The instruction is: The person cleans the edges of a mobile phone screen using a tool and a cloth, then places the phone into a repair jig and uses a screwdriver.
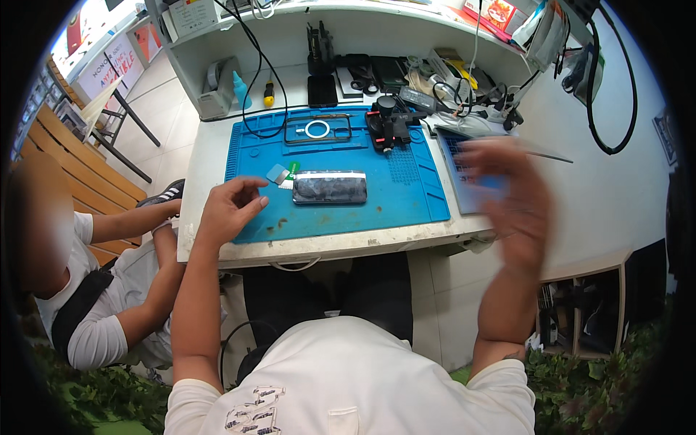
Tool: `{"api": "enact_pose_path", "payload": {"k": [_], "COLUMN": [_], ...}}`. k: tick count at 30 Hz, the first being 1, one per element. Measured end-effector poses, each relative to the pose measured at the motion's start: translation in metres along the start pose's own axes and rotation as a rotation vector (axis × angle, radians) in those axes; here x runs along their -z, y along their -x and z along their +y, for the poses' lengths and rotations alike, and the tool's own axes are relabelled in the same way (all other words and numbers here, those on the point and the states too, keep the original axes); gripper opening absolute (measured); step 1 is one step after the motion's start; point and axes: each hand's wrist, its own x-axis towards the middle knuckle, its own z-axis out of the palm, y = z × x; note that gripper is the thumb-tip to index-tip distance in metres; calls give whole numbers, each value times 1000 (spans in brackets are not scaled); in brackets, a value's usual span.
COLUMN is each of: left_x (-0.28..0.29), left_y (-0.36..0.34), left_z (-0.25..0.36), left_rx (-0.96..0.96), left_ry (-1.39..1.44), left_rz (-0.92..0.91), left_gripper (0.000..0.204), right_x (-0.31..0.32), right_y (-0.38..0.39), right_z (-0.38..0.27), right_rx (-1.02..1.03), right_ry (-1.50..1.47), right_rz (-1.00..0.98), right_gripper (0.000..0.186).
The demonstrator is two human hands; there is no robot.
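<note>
The smartphone [330, 190], a glossy, dark slab with rounded corners and a pale strip along its far edge, lies flat on the blue repair mat [413, 206], whose surface is matte with moulded recesses. I observe the left hand [233, 208] just left of the smartphone, released: fingers curved, thumb apart. The right hand [511, 199] is well apart, right of the smartphone; motion blur prevents me from telling its grip.

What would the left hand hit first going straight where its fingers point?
Probably the small film pieces beside the phone, then the phone itself; how high the left hand sits above the blue mat is unclear.
</note>
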Motion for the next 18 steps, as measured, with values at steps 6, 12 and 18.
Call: {"api": "enact_pose_path", "payload": {"k": [6, 12, 18], "left_x": [-24, -34, -37], "left_y": [-47, -67, -79], "left_z": [55, 61, 66], "left_rx": [-198, -161, -118], "left_ry": [-406, -606, -634], "left_rz": [-247, -391, -465], "left_gripper": [63, 81, 85], "right_x": [-90, -122, -130], "right_y": [10, -6, -25], "right_z": [99, 119, 132], "right_rx": [-396, -348, -414], "right_ry": [128, 311, 341], "right_rz": [-535, -695, -835], "right_gripper": [60, 84, 80]}}
